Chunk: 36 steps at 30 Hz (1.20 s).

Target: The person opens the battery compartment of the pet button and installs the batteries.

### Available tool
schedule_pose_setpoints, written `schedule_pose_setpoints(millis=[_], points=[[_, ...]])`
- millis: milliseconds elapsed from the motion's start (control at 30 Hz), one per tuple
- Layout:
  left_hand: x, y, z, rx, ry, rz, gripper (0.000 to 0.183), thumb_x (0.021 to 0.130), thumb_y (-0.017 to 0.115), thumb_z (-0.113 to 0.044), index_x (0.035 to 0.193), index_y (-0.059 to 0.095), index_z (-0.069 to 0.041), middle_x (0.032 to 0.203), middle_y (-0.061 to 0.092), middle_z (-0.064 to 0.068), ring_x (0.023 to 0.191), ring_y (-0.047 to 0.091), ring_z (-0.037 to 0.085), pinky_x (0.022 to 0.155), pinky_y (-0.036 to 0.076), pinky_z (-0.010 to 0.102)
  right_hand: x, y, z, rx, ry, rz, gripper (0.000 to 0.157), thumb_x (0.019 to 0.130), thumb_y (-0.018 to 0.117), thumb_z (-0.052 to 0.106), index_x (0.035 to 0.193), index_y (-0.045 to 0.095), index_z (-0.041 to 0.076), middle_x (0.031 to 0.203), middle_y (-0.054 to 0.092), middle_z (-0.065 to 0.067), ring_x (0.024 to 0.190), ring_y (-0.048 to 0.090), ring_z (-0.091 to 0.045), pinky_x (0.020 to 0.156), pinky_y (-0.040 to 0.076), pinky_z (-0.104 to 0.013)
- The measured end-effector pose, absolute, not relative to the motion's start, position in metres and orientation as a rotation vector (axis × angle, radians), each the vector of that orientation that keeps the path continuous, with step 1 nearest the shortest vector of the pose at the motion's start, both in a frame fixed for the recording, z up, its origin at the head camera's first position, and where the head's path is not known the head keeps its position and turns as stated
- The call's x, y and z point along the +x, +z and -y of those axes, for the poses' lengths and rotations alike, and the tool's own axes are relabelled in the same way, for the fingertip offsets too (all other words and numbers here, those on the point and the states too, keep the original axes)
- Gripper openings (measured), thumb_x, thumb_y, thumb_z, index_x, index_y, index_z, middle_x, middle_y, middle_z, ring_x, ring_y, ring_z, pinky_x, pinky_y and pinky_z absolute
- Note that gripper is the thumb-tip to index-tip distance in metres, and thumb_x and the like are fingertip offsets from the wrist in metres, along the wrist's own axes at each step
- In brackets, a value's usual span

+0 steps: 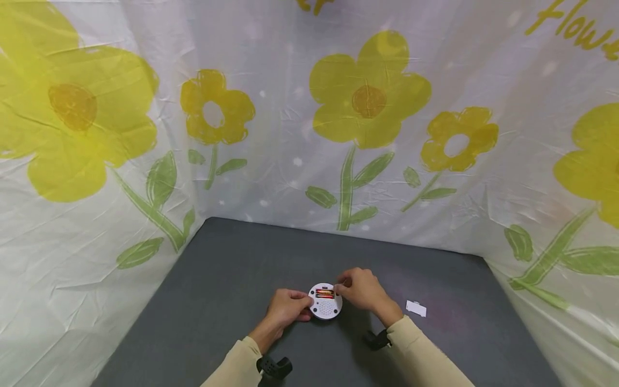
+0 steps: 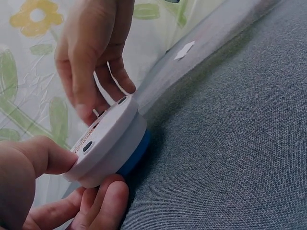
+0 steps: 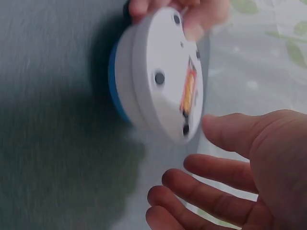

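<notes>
A round white device (image 1: 326, 309) with a blue lower band lies face down on the dark cloth, its underside showing several black feet and a patch of small holes. Two red-and-gold batteries (image 1: 324, 293) sit side by side in its uncovered compartment. My left hand (image 1: 285, 308) pinches the device's left edge, thumb on top and fingers beneath, as the left wrist view shows. Across from it, my right hand (image 1: 364, 291) is at the upper right rim. In the right wrist view its thumb is close to the rim, while the other fingers are spread and hold nothing.
A small white battery cover (image 1: 416, 308) lies on the grey cloth (image 1: 251, 258) to the right of my right hand. Hanging sheets (image 1: 280, 177) printed with yellow flowers enclose the back and both sides. Each wrist wears a black band (image 1: 274, 367).
</notes>
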<state>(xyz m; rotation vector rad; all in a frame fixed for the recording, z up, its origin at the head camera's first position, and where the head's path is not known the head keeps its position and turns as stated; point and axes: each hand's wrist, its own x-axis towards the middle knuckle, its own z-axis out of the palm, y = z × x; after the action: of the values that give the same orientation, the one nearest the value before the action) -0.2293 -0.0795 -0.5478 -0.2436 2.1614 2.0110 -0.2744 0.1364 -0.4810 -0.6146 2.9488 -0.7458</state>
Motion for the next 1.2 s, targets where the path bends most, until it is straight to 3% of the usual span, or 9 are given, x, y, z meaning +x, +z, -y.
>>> schedule_pose_setpoints(millis=[367,633,1200], points=[[-0.230,-0.550,0.080,-0.260,2.005,-2.161,0.021,0.084,0.075,-0.012,0.100,0.075,0.001,0.085,0.075,0.009,0.067,0.072,0.015,0.061,0.062,0.028,-0.276,-0.475,-0.173,-0.499,-0.650,-3.001,0.021,0.084,0.079,0.022,0.100,0.077,0.008,0.088,0.073,0.001,0.083,0.068,-0.017,0.075,0.057,-0.040],[-0.230,-0.546,0.080,-0.263,1.995,-2.167,0.022,0.084,0.076,-0.013,0.101,0.074,0.001,0.086,0.075,0.009,0.068,0.072,0.015,0.060,0.062,0.028,-0.276,-0.468,-0.200,-0.409,-0.570,-2.996,0.024,0.085,0.079,0.021,0.105,0.076,0.008,0.097,0.073,-0.003,0.093,0.068,-0.022,0.080,0.058,-0.045],[-0.230,-0.545,0.080,-0.249,1.992,-2.163,0.022,0.085,0.076,-0.014,0.102,0.074,0.001,0.087,0.075,0.009,0.069,0.073,0.016,0.062,0.063,0.029,-0.267,-0.469,-0.256,-0.430,-0.452,-3.006,0.024,0.080,0.080,0.011,0.102,0.075,0.003,0.097,0.074,-0.010,0.090,0.069,-0.029,0.078,0.058,-0.048]])
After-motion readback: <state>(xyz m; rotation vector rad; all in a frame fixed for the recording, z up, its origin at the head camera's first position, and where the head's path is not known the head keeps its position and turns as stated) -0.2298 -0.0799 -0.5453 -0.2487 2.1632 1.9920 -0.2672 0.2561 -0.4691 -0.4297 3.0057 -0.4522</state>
